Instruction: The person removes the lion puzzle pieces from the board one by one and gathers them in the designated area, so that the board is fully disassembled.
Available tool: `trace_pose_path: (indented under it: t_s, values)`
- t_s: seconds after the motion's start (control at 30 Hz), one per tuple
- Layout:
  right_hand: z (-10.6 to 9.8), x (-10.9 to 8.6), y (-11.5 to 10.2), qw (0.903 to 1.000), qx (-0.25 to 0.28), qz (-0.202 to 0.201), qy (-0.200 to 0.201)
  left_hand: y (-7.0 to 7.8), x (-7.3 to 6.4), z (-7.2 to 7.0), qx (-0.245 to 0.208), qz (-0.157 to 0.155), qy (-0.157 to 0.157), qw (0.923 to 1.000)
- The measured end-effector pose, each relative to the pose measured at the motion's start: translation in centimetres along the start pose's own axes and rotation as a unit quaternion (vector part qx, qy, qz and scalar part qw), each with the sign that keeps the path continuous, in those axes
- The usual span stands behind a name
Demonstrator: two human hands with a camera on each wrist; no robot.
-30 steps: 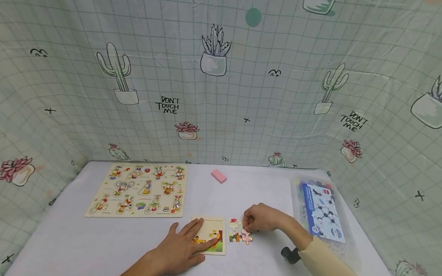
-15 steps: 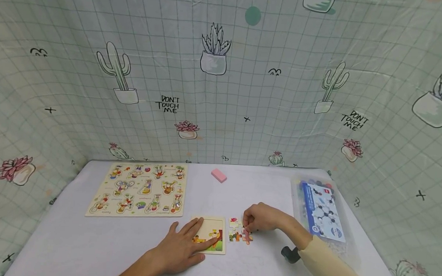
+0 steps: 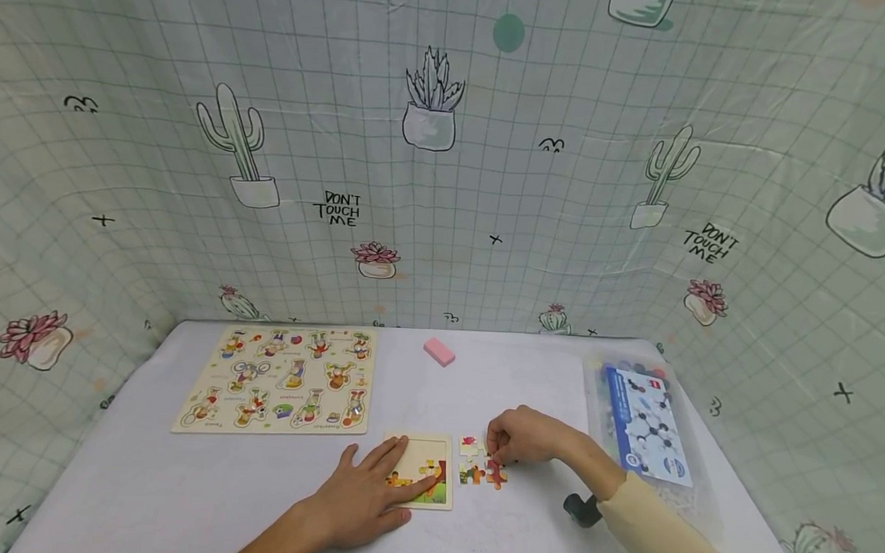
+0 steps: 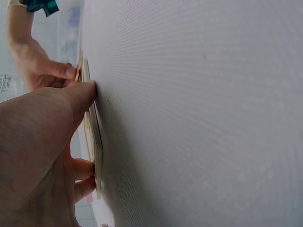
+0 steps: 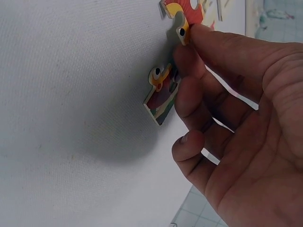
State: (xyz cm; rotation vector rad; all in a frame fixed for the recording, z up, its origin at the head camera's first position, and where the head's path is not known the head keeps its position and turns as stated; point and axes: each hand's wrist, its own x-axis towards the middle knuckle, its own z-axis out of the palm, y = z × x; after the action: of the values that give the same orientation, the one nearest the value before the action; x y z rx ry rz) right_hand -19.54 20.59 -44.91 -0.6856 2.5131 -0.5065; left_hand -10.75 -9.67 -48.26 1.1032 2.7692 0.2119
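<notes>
My left hand [image 3: 363, 498] lies spread over a small wooden puzzle board [image 3: 422, 448], its fingers on top. The board holds some fitted pieces, partly covered by that hand. In the left wrist view, the thumb touches the edge of the board [image 4: 98, 142]. Just right of the board, my right hand [image 3: 528, 435] pinches a red and yellow jigsaw piece [image 5: 191, 13] between thumb and index finger. It is tilted up off the cloth in the right wrist view. Another jigsaw piece [image 5: 158, 99] lies under the curled fingers. More loose pieces [image 3: 470, 473] lie between board and hand.
A larger picture puzzle board [image 3: 279, 385] lies at the back left. A pink block [image 3: 438, 351] sits at the back middle. On the right stands a clear plastic box [image 3: 648, 429] with a blue-and-white label. A patterned curtain [image 3: 447, 185] hangs behind the table.
The jigsaw piece at my right fingertips has tipped, its face turning from shiny pink to red. Both hands stay in place.
</notes>
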Motion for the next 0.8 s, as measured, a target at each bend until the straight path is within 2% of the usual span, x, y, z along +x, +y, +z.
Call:
trace_pose_path:
  t_s: [0.1,0.3,0.6,0.8]
  values:
    - [0.0,-0.1,-0.1,1.0,0.002,0.001,0.004,-0.2,0.1,0.5,0.006,0.003,0.007,1.0]
    - [0.0,-0.1,0.1,0.9999,0.001,-0.002,0.014,0.1,0.0,-0.1,-0.001,-0.006,-0.009,0.9999]
    - [0.0,-0.2,0.0,1.0,-0.002,-0.001,0.005,-0.5,0.1,1.0,0.019,0.013,0.02,0.9995]
    - [0.0,-0.3,-0.2,1.0,-0.005,0.002,0.001,-0.1,0.0,-0.1,0.001,-0.001,-0.006,1.0]
